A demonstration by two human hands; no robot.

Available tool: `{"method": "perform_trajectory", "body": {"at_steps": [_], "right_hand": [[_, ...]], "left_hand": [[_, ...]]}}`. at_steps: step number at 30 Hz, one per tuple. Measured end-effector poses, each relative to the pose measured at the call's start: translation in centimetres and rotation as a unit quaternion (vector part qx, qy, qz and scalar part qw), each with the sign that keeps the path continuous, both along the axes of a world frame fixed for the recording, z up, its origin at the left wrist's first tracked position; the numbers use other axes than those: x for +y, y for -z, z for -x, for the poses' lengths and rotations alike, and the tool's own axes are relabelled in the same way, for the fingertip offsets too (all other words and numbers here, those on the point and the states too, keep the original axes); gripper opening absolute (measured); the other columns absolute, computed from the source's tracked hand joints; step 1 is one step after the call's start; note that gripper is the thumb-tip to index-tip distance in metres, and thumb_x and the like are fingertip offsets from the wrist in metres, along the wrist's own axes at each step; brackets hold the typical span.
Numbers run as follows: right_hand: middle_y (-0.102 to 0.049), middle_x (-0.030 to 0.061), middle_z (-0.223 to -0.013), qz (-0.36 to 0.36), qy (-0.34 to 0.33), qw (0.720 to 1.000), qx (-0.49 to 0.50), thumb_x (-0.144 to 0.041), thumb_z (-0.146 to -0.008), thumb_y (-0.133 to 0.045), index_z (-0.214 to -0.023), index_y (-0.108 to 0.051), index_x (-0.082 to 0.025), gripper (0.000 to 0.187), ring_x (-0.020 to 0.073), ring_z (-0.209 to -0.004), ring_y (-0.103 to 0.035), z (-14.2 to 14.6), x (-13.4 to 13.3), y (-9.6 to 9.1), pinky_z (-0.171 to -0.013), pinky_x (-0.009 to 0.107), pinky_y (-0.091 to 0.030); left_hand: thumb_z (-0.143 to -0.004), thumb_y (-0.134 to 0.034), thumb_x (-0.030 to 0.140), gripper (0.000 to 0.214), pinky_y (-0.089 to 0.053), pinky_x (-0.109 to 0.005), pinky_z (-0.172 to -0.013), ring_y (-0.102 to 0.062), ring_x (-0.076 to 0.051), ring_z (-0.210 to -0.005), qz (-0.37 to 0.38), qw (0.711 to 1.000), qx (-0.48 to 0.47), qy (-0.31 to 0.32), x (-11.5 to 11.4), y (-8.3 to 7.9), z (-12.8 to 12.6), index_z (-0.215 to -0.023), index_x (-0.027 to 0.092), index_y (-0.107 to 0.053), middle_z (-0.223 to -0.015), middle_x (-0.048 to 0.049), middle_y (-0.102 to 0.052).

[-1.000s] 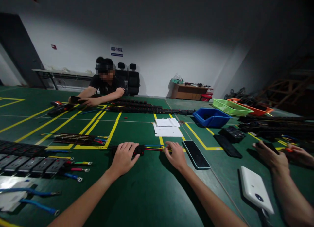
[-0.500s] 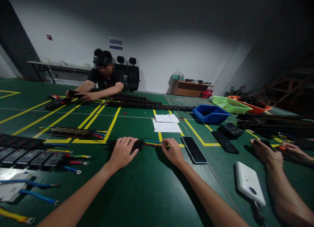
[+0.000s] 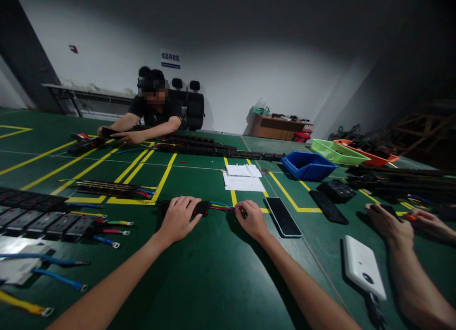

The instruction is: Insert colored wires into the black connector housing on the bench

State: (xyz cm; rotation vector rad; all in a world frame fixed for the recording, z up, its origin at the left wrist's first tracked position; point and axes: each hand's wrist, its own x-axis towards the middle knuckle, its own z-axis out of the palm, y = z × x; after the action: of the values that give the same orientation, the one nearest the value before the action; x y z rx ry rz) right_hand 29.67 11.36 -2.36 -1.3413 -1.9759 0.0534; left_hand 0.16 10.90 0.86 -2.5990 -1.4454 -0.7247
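Observation:
My left hand [image 3: 178,218] lies curled over a small black socket block [image 3: 201,208] on the green table [image 3: 213,273], holding it down. Blue, red and yellow wires [image 3: 223,207] run from the block to the right. My right hand [image 3: 252,218] is closed in a pinch on the far ends of those wires. A black phone [image 3: 283,216] lies just right of my right hand.
Rows of socket modules [image 3: 35,220] with coloured leads lie at the left. White papers [image 3: 242,177], a blue bin [image 3: 308,165], green and orange trays sit further back. A white device [image 3: 364,267] and another person's hands [image 3: 392,225] are at the right. A person sits across the table.
My right hand has closed on the wire ends. The view has shifted slightly; my left hand stays on the black block.

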Motion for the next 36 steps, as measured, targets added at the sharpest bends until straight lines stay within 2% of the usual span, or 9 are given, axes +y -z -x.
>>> {"method": "perform_trajectory", "body": {"at_steps": [5,13,18,23,31,36], "right_hand": [[-0.071,0.0057,-0.086,0.048,-0.004,0.996,0.070,-0.035,-0.096,-0.050,-0.096,-0.068,-0.021,0.023,0.0194,-0.073,-0.063,-0.1,0.2,0.0,-0.070,0.030,-0.047],[-0.069,0.0039,-0.080,0.086,0.007,0.995,0.047,-0.037,-0.097,-0.049,-0.095,-0.066,-0.021,0.023,0.0187,-0.069,-0.062,-0.3,0.9,0.7,-0.064,0.029,-0.043],[-0.064,0.0048,-0.084,0.077,0.023,0.996,-0.025,-0.035,-0.103,-0.040,-0.085,-0.059,-0.021,0.029,0.0192,-0.077,-0.061,-0.2,1.0,0.9,-0.067,0.029,-0.039],[-0.062,0.0043,-0.086,0.062,0.031,0.993,-0.091,-0.034,-0.105,-0.033,-0.086,-0.054,-0.022,0.031,0.0182,-0.075,-0.058,-0.2,0.8,1.0,-0.066,0.028,-0.036],[-0.061,0.0025,-0.078,0.039,0.040,0.995,-0.084,-0.035,-0.106,-0.032,-0.083,-0.053,-0.022,0.034,0.0177,-0.071,-0.057,-0.1,0.3,0.8,-0.063,0.028,-0.034],[-0.062,0.0040,-0.087,0.052,0.031,0.996,-0.064,-0.034,-0.105,-0.037,-0.089,-0.057,-0.022,0.028,0.0177,-0.077,-0.060,-0.2,0.5,0.7,-0.065,0.027,-0.038]], "left_hand": [[-0.096,-0.053,0.039,0.041,-0.038,-0.049,-0.103,-0.055,-0.028,-0.117,0.003,1.000,-0.001,0.000,0.0,0.1,0.0,-0.134,0.023,-0.055,-0.125,-0.0096,-0.063],[-0.096,-0.054,0.038,0.041,-0.038,-0.048,-0.103,-0.056,-0.028,-0.116,0.000,1.000,0.001,0.000,-0.1,-0.1,0.0,-0.133,0.022,-0.055,-0.125,-0.0094,-0.063],[-0.095,-0.055,0.038,0.042,-0.039,-0.048,-0.101,-0.055,-0.028,-0.115,-0.005,1.000,0.012,-0.008,-0.1,-0.2,0.0,-0.133,0.022,-0.055,-0.124,-0.0094,-0.063],[-0.095,-0.054,0.039,0.042,-0.039,-0.048,-0.102,-0.056,-0.028,-0.116,-0.006,1.000,0.007,-0.006,-0.2,0.0,0.0,-0.134,0.022,-0.055,-0.125,-0.0092,-0.063],[-0.096,-0.052,0.039,0.041,-0.039,-0.048,-0.102,-0.055,-0.028,-0.116,-0.001,1.000,0.007,-0.002,-0.3,0.0,0.0,-0.134,0.022,-0.055,-0.125,-0.0097,-0.063],[-0.095,-0.054,0.039,0.042,-0.039,-0.048,-0.101,-0.056,-0.028,-0.115,-0.001,1.000,0.009,-0.003,-0.2,0.0,0.0,-0.133,0.022,-0.055,-0.124,-0.0093,-0.063]]}}
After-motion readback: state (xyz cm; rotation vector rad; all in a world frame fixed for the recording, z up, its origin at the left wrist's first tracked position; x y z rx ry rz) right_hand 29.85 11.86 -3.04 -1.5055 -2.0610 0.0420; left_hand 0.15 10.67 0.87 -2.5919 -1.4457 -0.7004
